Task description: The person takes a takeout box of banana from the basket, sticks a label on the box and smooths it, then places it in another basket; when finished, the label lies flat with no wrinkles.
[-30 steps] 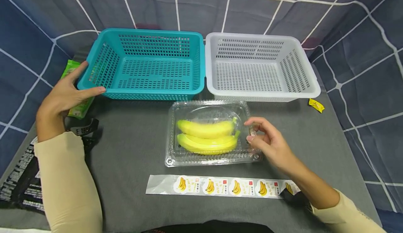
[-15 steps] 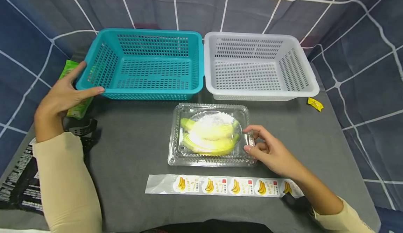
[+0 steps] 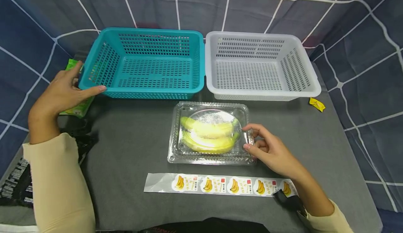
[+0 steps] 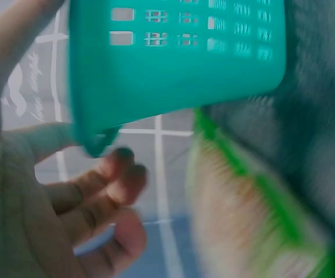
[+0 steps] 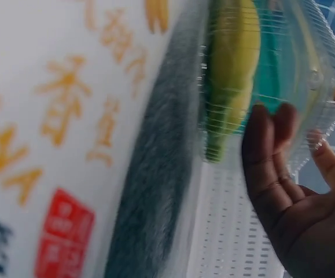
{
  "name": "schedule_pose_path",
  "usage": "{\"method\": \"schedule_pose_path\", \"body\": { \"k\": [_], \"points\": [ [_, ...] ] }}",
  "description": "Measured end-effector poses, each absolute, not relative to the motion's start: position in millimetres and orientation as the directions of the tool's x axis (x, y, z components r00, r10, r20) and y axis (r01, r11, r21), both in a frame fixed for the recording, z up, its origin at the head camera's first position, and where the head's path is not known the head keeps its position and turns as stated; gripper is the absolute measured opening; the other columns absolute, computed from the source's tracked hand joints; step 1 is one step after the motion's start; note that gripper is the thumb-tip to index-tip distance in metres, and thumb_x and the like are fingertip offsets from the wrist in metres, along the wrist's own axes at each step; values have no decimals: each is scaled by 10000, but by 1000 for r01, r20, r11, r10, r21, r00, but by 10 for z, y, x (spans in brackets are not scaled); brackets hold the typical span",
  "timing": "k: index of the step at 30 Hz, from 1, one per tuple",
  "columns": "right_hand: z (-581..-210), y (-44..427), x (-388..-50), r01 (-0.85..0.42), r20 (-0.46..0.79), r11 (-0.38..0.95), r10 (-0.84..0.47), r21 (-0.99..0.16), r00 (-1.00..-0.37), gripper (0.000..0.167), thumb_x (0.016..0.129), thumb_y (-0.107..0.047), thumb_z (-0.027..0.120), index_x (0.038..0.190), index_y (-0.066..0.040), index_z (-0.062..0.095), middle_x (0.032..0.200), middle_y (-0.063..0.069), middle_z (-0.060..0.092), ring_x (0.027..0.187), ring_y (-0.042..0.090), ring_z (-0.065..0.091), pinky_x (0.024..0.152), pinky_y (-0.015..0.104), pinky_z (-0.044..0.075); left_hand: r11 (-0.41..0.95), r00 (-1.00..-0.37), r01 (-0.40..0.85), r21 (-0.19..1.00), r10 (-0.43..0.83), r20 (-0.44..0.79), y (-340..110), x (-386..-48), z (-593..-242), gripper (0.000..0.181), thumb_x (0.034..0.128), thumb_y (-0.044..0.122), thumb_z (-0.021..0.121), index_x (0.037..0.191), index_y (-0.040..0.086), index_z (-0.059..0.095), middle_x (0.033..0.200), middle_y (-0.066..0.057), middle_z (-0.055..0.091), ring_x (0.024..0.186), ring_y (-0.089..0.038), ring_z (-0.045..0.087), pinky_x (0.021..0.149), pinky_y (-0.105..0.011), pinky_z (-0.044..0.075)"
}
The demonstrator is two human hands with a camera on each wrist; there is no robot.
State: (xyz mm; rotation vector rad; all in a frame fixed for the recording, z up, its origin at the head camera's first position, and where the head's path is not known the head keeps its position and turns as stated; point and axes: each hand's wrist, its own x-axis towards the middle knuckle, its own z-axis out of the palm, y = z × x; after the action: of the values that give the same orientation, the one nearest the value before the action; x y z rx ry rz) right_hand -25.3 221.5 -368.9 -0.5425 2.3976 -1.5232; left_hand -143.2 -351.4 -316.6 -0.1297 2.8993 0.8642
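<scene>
Clear plastic makes up the lidded container (image 3: 207, 160) in the middle of the tabletop (image 3: 126, 138) in the head view, with yellow bananas (image 3: 209, 133) lying under its lid, partly washed out by glare. The right hand (image 3: 270, 150) holds the container's right edge, its fingers curled at that side. Behind the container stand a teal basket (image 3: 148, 95) and, just beside it on the right, a white basket (image 3: 261, 93). The left hand (image 3: 61, 91) touches the teal basket's front left corner, thumb and forefinger spread wide, the thumb on the front rim. A green packet (image 3: 83, 107) lies partly under that hand, near the basket. A black bag (image 3: 19, 184) is at the far left, and a small yellow packet (image 3: 316, 104) lies near the white basket's right front corner. Nearest the person runs a strip of banana stickers (image 3: 221, 184).

In the left wrist view, the teal basket's corner fills the top; the lower fingers bend loosely below its rim, apart from the blurred green packet.

In the right wrist view, the fingers meet the container's ridged edge, a banana shows through the plastic, and a printed sticker looms at left.
</scene>
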Motion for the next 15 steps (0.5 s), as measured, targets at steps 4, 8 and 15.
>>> {"method": "schedule_pose_path", "body": {
  "k": [4,8,15],
  "points": [
    [-3750,2211,-241,-221,42,386,-422,-896,-906,496,984,-52,684,1429,-203,523,993,76,550,567,165,567,491,282,434,909,-996,-71,410,-86,20,-3359,-1240,-2949,1017,955,556,640,1647,130,29,1568,-380,168,1416,-569,228,1083,-742,224],
    [-3814,2221,-258,-266,94,371,-421,-890,-902,505,967,-14,690,1417,-188,541,919,46,571,550,131,511,503,279,416,905,-953,155,395,32,300,-3024,-924,-2819,752,966,349,724,1584,84,385,1352,-312,498,1251,-445,472,1054,-534,371],
    [-3858,2255,-290,-298,139,347,-416,-889,-899,511,944,39,690,1397,-155,555,883,36,582,559,121,511,510,277,404,593,-706,647,480,226,671,-2007,-218,-3126,215,947,190,723,1026,-6,764,769,-26,611,698,-105,525,682,-152,439]
  ]
}}
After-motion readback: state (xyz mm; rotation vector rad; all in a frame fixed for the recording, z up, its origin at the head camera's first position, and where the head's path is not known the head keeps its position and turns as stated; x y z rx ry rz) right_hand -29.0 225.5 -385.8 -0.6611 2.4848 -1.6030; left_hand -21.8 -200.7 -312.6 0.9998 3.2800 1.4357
